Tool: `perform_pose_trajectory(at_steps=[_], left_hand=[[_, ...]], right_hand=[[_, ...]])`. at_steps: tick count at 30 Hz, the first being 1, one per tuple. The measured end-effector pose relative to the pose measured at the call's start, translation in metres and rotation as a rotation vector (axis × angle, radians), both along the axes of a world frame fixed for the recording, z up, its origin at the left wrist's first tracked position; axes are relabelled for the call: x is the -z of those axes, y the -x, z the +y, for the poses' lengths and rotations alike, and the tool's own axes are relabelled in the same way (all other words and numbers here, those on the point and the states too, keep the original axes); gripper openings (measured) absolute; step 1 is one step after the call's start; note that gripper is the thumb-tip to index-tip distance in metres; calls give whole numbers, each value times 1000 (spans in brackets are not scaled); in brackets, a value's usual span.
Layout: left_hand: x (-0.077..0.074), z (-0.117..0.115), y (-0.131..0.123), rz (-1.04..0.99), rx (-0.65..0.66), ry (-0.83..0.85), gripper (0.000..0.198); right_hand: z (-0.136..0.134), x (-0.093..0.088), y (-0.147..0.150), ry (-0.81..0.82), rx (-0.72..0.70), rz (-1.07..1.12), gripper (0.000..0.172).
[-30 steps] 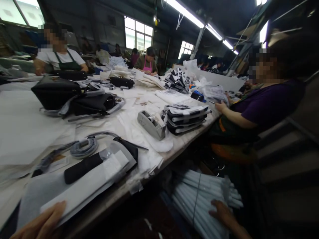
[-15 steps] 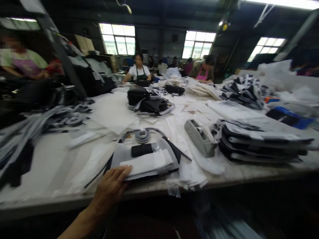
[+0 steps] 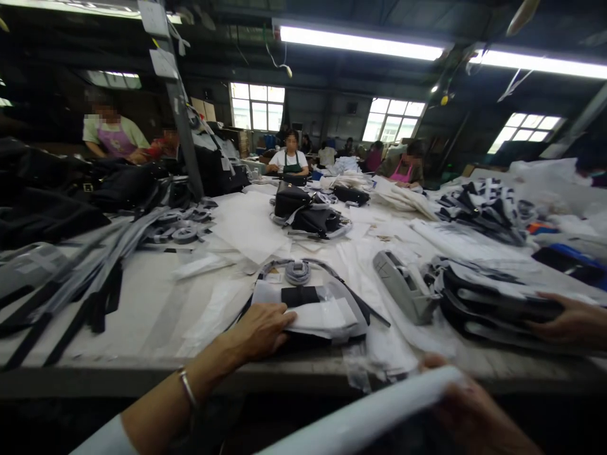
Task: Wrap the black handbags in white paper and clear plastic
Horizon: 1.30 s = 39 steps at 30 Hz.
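Observation:
A black handbag (image 3: pixel 310 341) lies on the table in front of me, partly covered by white wrapping (image 3: pixel 327 316) and clear plastic. Its strap arches behind it, around a grey coiled strap (image 3: pixel 297 272). My left hand (image 3: pixel 263 325) is closed on the bag's near left side, with fingertips over the wrapping. At the lower right my right hand (image 3: pixel 469 404), blurred, grips the end of a long white sheet-like piece (image 3: pixel 379 414). Its material is unclear, and its lower part runs out of the picture.
A co-worker's hand (image 3: pixel 569 319) touches a stack of black bags (image 3: pixel 493 303) on the right. Beside it stands a grey tape dispenser (image 3: pixel 408 291). Further back lie more black bags (image 3: pixel 308 212). Wrapped straps (image 3: pixel 109 259) cover the left. Several people sit beyond.
My right hand has come into view with the white piece. Another person's hand has appeared at the black stack. The view has shifted left and up; my left hand stays on the handbag.

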<state>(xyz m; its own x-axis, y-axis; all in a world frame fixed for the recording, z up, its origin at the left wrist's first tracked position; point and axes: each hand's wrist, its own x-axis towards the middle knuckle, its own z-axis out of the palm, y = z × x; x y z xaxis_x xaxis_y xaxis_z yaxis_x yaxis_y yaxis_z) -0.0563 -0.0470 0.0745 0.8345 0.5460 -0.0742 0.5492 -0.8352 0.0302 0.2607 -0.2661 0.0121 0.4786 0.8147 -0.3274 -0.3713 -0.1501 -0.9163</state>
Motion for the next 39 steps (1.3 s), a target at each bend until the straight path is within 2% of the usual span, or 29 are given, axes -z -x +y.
perform_pose_trajectory(at_steps=[3,4,5,6,9,11,14,17,20,23,26,29,32,36,39], left_hand=[[-5,11,-1,4,45,-3,17],[-6,13,-1,6,55,-5,17],[-6,14,-1,7,61,-8,17],[-6,15,-2,6,63,-12,18],[-5,15,-3,2,60,-14,17],[-4,15,-3,-2,66,-3,16],[-4,18,-1,-22,83,17,16],[-4,22,0,-37,107,36,13],[-3,27,2,-47,134,47,12],[-3,30,2,-58,149,54,17],[-4,31,2,-61,150,54,22],[-4,27,1,-59,128,33,22],[1,23,0,-56,99,4,23],[7,23,-1,-45,104,-20,20],[3,28,-3,-31,144,-14,12]], right_hand=[[50,6,76,9,-378,160,49],[64,9,100,40,-451,204,48],[77,12,122,40,-463,267,51],[87,15,140,34,-413,348,54],[108,20,174,38,-131,638,60],[115,21,182,78,3,776,56],[120,21,185,113,62,827,45],[119,19,183,127,29,757,41],[117,14,178,157,-78,653,41],[116,8,176,154,-138,677,33],[117,3,182,111,-2,793,15],[118,-2,196,62,165,870,11],[119,-8,211,81,219,894,8],[120,-7,216,137,147,867,15],[120,-1,208,79,-25,758,22]])
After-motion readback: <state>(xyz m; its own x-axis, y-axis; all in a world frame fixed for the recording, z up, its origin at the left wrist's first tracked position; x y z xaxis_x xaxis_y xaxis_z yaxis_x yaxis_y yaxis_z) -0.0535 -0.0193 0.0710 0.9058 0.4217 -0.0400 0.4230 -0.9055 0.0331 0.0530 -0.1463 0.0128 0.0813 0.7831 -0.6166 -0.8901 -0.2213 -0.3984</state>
